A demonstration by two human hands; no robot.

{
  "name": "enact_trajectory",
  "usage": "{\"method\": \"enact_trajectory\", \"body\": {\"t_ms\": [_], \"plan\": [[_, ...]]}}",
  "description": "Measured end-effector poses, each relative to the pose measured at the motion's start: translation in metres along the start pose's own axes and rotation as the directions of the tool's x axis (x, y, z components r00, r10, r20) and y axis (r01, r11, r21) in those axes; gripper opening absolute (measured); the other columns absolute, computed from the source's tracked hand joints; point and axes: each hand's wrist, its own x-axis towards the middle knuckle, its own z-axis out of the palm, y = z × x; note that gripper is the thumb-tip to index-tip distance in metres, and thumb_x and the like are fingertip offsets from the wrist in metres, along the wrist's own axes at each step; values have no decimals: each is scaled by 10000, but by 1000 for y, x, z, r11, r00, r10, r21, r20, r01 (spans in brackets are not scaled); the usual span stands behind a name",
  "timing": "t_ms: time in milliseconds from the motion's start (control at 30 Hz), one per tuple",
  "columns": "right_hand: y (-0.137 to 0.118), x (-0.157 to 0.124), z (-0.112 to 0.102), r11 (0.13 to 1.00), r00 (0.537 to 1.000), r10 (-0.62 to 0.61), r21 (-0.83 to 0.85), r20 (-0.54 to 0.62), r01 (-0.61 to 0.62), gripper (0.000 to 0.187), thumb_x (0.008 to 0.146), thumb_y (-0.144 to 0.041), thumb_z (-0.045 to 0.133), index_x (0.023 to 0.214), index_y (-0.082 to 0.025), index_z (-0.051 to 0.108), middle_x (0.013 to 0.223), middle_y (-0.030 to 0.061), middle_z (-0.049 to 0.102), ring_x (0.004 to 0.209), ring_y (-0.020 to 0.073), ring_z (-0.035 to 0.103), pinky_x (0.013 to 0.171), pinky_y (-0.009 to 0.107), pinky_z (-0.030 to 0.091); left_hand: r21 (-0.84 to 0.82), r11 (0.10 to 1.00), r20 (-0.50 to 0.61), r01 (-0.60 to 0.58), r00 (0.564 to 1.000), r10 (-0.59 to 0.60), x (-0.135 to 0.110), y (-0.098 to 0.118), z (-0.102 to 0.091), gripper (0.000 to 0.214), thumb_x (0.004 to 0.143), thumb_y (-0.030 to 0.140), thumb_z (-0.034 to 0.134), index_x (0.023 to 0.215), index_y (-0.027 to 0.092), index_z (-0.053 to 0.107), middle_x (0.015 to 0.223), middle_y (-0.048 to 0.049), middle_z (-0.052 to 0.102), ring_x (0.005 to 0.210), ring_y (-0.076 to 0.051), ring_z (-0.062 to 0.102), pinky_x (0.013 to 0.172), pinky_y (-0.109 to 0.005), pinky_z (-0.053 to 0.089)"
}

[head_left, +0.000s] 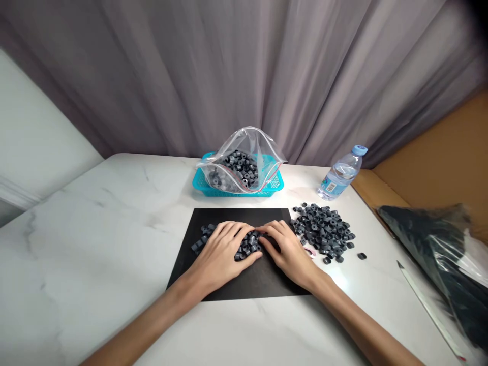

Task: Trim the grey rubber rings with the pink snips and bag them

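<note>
My left hand [224,249] lies palm down over a heap of small dark grey ring-like pieces [248,246] on a black mat [244,284]. Its fingers are stretched out across the heap, with the thumb apart along the near side. At the heap's right edge is my right hand [284,246], its fingers slightly bent and the thumb apart from them. The fingertips of both hands nearly meet at the far side of the heap. Neither hand visibly grips a piece, though some pieces are hidden under the left palm.
A larger pile of the same pieces [324,229] lies right of the mat, with a small pinkish object [311,252] beside it. Behind stands a turquoise basket [199,184] holding an open zip bag [249,137] of pieces. A water bottle [341,175] and dark plastic-wrapped bundle [430,244] are at right.
</note>
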Motion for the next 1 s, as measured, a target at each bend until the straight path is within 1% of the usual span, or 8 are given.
{"method": "enact_trajectory", "body": {"t_ms": [100, 167, 300, 433, 567, 700, 833, 1000], "plan": [[1, -2, 3, 998, 998, 31, 58, -51, -28, 127, 1034, -233, 511, 1062, -244, 635, 1021, 56, 679, 954, 245, 596, 876, 417, 513, -3, 1000, -24, 1, 1000, -1, -2, 3, 5, 259, 935, 289, 624, 1192, 255, 618, 1211, -61, 691, 1147, -289, 614, 1034, -476, 475], [0, -3, 1, 993, 995, 49, 109, -83, -40, 97, 1025, -234, 536, 1006, -235, 631, 977, 47, 676, 915, 229, 593, 837, 388, 511, -6, 1000, -68, 1, 998, -1, -4, 4, 5, 297, 928, 297, 635, 1223, 266, 614, 1266, -65, 673, 1187, -299, 600, 1055, -485, 466], [-7, -5, -4, 952, 988, 87, 302, -127, -45, 82, 1015, -268, 568, 1014, -233, 642, 937, 33, 663, 869, 198, 621, 797, 342, 525, -96, 995, -161, 6, 987, -21, -9, 10, 2, 394, 930, 376, 673, 1303, 285, 582, 1300, -52, 671, 1204, -287, 600, 1058, -463, 467], [-16, -7, -5, 920, 985, 55, 391, -164, 13, 91, 1017, -268, 560, 993, -225, 636, 939, 37, 658, 863, 186, 637, 798, 328, 533, -289, 957, -225, -16, 973, -52, -9, 19, 3, 166, 989, 297, 619, 1152, 278, 644, 1120, -6, 739, 1068, -209, 668, 994, -383, 501], [-19, -10, -3, 903, 983, 55, 429, -173, 25, 74, 1000, -246, 597, 1061, -225, 634, 984, 44, 668, 902, 184, 655, 829, 324, 546, -406, 914, -286, -24, 953, -102, -11, 19, 3, 97, 956, 212, 669, 1041, 252, 693, 993, 15, 751, 973, -173, 696, 921, -311, 524], [-13, -12, 0, 886, 977, 98, 464, -192, 2, 164, 982, -242, 631, 1145, -239, 614, 1036, 43, 674, 940, 184, 671, 860, 326, 553, -533, 843, -225, 73, 948, -224, -15, 16, -2, 82, 913, 219, 722, 991, 241, 709, 928, 31, 754, 884, -149, 719, 860, -258, 542], [-12, -12, 0, 901, 977, 87, 433, -194, 5, 134, 982, -236, 629, 1115, -239, 640, 1010, 34, 665, 923, 181, 652, 849, 328, 538, -615, 779, -174, 123, 942, -286, -17, 12, -5, 104, 911, 256, 727, 1013, 248, 713, 966, 34, 761, 930, -150, 725, 872, -241, 542], [-24, -15, -2, 904, 978, 77, 426, -194, 13, 114, 992, -216, 609, 1087, -237, 668, 1002, 35, 664, 906, 172, 636, 829, 312, 518, -523, 849, -191, 74, 961, -201, -17, 5, -2, 102, 906, 223, 734, 1005, 246, 722, 969, 28, 762, 948, -162, 706, 918, -265, 516]]}}
